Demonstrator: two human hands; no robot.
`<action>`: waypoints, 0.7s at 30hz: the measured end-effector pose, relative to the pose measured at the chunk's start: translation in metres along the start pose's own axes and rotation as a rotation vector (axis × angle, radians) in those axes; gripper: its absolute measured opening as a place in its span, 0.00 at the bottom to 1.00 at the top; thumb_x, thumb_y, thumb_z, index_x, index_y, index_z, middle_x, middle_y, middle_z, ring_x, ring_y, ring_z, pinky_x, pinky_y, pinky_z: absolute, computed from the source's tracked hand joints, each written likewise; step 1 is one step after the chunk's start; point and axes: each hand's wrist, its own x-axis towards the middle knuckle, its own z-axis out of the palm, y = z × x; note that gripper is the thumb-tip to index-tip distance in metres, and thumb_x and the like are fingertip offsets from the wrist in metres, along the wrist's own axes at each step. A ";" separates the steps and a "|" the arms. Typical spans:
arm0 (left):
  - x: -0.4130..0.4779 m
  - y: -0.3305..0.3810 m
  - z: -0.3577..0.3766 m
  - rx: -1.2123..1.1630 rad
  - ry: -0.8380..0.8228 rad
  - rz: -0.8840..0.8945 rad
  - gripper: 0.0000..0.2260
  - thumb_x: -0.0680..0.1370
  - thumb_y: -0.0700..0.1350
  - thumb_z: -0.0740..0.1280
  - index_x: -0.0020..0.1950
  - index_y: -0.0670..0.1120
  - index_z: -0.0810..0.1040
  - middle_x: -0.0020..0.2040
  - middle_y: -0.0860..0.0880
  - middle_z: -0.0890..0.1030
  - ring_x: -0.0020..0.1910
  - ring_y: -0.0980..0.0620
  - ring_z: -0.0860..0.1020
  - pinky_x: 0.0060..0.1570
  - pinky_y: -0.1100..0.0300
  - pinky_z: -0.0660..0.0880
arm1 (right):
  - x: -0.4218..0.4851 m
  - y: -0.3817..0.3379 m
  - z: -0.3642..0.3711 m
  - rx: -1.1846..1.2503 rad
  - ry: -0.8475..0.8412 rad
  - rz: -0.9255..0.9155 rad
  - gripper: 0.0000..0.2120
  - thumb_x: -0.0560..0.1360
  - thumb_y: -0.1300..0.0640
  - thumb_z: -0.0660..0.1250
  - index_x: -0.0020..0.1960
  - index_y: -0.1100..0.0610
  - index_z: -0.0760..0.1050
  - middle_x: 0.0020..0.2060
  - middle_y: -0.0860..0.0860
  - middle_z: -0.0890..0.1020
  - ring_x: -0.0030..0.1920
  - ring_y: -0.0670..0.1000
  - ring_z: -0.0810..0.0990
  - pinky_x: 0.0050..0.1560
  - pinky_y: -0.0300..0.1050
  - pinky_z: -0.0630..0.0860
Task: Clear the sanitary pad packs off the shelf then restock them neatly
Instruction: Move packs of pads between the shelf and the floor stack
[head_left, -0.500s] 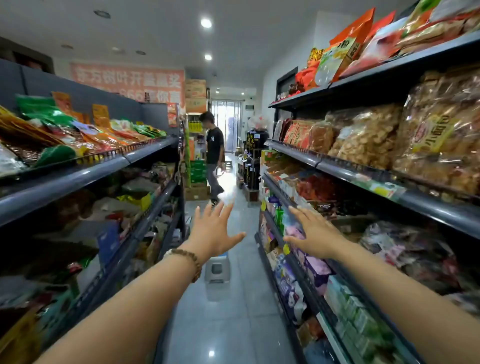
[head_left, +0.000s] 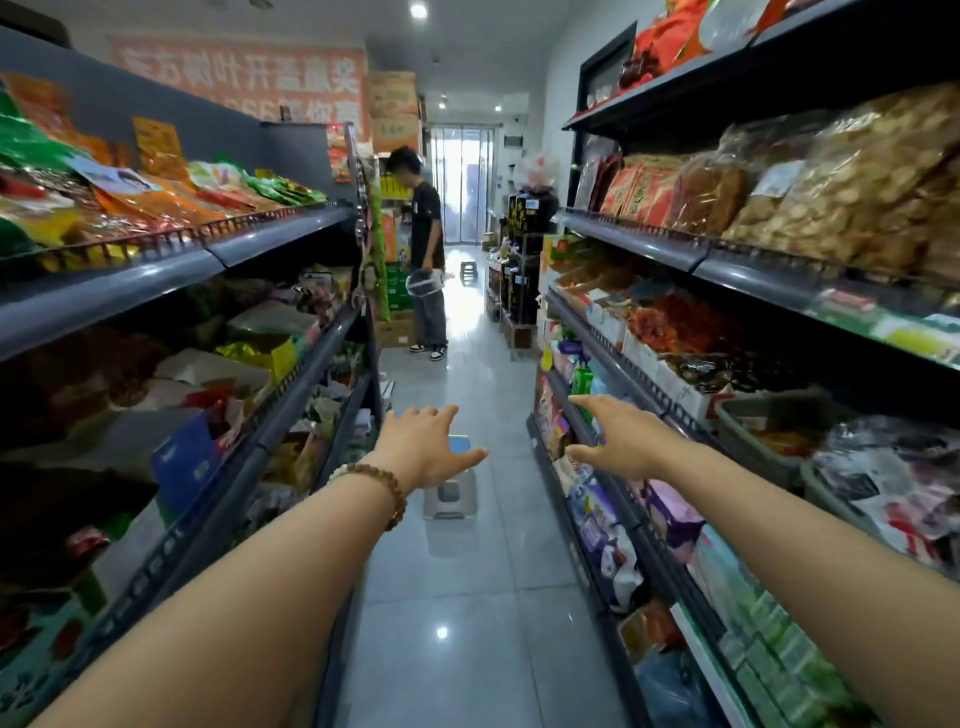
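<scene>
Left hand (head_left: 423, 447) and right hand (head_left: 618, 441) each show the grip spread and empty; sanitary pad packs (head_left: 670, 512) lie at the front edge of the low right shelf (head_left: 636, 525), where a hurried sweep risks dragging neighbouring goods off.

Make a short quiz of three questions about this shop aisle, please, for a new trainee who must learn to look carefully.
1. True or false: the left hand grips a pack taken from the shelf.
2. Choose one. The bead bracelet is on: A) the left wrist, B) the right wrist, C) both wrists.
3. Fill the gap: on the aisle floor, just beyond the left hand, stands a small grey ____.

Key
1. False. Its fingers are spread and hold nothing, and the right hand is the same.
2. A.
3. stool.
</scene>
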 end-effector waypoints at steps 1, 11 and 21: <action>0.016 -0.001 0.001 0.003 -0.009 -0.004 0.36 0.75 0.69 0.54 0.77 0.50 0.54 0.74 0.47 0.64 0.72 0.45 0.62 0.71 0.45 0.59 | 0.018 0.005 0.000 -0.008 -0.009 -0.007 0.36 0.77 0.40 0.63 0.78 0.49 0.50 0.77 0.48 0.57 0.74 0.53 0.61 0.69 0.51 0.63; 0.204 -0.028 0.012 -0.043 -0.033 -0.029 0.37 0.74 0.69 0.58 0.77 0.50 0.57 0.73 0.48 0.65 0.70 0.45 0.66 0.68 0.48 0.64 | 0.220 0.066 -0.011 0.050 -0.100 -0.005 0.35 0.76 0.41 0.63 0.77 0.49 0.53 0.75 0.51 0.60 0.71 0.56 0.66 0.67 0.53 0.69; 0.424 -0.109 0.029 -0.070 -0.045 -0.012 0.36 0.75 0.66 0.60 0.77 0.49 0.56 0.75 0.47 0.63 0.72 0.45 0.63 0.68 0.48 0.63 | 0.451 0.084 0.015 0.101 -0.037 -0.013 0.33 0.76 0.41 0.65 0.76 0.50 0.57 0.74 0.52 0.63 0.71 0.54 0.67 0.69 0.53 0.67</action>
